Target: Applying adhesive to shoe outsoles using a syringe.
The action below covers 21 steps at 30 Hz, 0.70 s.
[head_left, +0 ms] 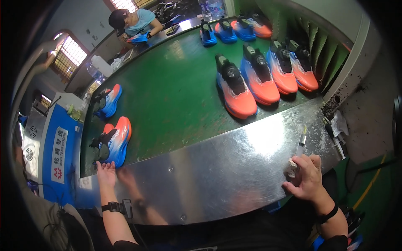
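My left hand (pixel 106 175) is at the near left corner of the green belt, palm partly up. Its fingers are apart and reach the heel of an orange and blue running shoe (pixel 118 141); whether they touch it I cannot tell. My right hand (pixel 308 179) hovers over the steel ledge (pixel 217 175) at the right, thumb and forefinger apart. Close to that forefinger lies a small whitish lump (pixel 292 168), partly hidden. Just beyond it a syringe (pixel 301 140) with a yellowish tip rests on the ledge.
Several matching shoes (pixel 270 79) stand on the belt (pixel 167 92) at the right, with smaller ones (pixel 228 32) at the far end. Another shoe (pixel 109 100) lies at the left edge. Tools (pixel 337 140) hang off the ledge's right side. A person (pixel 140 23) handles a shoe beyond.
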Motion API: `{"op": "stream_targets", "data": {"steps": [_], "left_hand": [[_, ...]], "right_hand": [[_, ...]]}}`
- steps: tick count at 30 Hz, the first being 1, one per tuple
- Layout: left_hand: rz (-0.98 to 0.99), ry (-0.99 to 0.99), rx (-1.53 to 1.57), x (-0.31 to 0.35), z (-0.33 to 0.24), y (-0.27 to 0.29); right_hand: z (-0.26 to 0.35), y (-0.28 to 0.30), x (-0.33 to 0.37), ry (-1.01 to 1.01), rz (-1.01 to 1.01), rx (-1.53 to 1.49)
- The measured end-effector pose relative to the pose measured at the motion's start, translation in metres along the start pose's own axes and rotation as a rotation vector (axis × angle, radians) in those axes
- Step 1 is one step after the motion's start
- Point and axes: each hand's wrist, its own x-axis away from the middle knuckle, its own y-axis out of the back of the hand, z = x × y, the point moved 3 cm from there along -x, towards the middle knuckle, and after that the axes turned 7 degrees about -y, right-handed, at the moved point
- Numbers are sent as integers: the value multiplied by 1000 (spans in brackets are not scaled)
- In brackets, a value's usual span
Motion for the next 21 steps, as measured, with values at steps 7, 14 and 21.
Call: {"op": "stream_targets", "data": {"steps": [7, 14, 21], "left_hand": [[36, 2, -27, -14, -6, 8], [443, -104, -239, 81, -31, -83], [659, -118, -255, 236, -30, -145]], "right_hand": [[-1, 2, 1, -9, -19, 17], [1, -2, 0, 15, -8, 15], [4, 0, 1, 13, -39, -23]]}}
